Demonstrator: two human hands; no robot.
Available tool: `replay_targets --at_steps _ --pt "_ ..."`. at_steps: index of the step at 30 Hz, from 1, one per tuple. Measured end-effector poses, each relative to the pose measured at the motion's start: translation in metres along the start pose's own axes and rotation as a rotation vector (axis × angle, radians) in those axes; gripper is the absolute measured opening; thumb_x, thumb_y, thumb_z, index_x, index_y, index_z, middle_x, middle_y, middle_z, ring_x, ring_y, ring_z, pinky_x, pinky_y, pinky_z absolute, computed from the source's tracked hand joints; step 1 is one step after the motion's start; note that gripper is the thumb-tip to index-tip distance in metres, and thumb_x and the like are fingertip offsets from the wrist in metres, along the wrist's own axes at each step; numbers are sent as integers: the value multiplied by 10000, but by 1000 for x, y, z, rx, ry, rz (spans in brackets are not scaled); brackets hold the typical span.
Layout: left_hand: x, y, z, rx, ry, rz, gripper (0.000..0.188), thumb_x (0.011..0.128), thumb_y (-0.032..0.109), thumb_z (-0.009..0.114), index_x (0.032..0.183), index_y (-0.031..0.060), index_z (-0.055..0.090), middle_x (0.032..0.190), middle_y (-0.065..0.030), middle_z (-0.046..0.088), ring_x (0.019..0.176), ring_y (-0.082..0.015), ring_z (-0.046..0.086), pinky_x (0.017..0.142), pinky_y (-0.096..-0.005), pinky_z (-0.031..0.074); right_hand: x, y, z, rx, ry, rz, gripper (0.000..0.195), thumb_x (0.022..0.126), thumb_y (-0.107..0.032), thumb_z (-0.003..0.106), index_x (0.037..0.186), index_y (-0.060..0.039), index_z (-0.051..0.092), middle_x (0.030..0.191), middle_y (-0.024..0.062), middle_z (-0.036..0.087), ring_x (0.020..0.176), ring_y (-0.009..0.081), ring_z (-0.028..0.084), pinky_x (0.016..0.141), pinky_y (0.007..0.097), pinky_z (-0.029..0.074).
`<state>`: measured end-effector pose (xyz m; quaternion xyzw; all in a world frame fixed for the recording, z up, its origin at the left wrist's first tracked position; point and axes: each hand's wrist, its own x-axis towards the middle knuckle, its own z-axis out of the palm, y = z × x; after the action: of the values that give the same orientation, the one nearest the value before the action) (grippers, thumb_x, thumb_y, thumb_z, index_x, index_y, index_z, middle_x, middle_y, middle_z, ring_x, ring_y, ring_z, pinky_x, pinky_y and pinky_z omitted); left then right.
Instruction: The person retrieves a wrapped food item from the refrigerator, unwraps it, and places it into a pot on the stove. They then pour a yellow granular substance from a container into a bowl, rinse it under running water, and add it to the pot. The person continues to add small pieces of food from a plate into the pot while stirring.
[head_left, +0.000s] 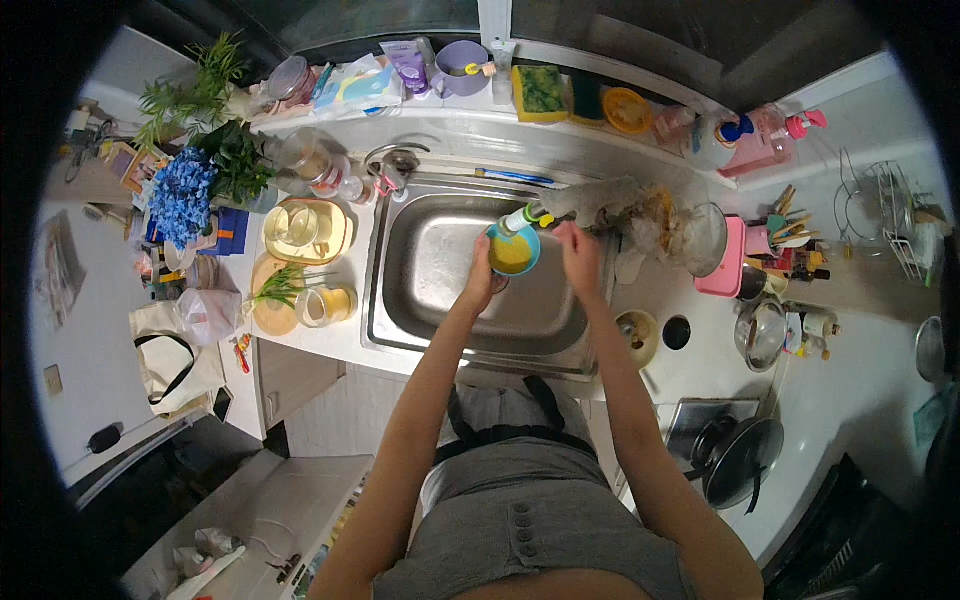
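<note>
My left hand (478, 279) grips a small light-blue bowl (535, 253) by its left side, above the stainless steel sink (427, 292). Fine yellow grains (510, 256), perhaps millet, lie in the bowl. A white faucet nozzle (517, 220) with a green and yellow fitting reaches over the bowl's upper rim. To the right of it, my right hand (581, 261) is raised over the sink with its fingers curled. Its fingertips are close to the yellow end of the fitting. Whether they touch or hold anything is too small to tell.
Left of the sink stand a yellow tray (345, 232) with glass cups, a jar (324, 306) and green stalks (281, 286). A blue toothbrush (517, 177) lies along the back rim. Plastic bags (652, 225), a pale bowl (637, 337) and a black pan (742, 461) are at right.
</note>
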<state>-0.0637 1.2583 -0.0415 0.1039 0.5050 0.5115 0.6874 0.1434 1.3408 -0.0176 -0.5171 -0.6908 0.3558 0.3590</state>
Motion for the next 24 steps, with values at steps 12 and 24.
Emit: replay_targets --at_steps 12,24 --pt "-3 21 2 -55 63 49 508 1072 573 391 1512 322 355 1413 2 517 1124 -144 577 749 -291 514 49 53 26 -405 -102 597 326 933 -54 596 1231 75 633 1235 318 651 1143 445 645 969 499 534" --pt "-11 9 -11 48 66 40 572 1048 656 333 1531 349 316 1461 17 487 1261 -183 540 905 -371 447 30 102 37 -531 -157 339 410 1102 -317 416 1158 37 615 1087 279 676 941 458 660 806 532 536"
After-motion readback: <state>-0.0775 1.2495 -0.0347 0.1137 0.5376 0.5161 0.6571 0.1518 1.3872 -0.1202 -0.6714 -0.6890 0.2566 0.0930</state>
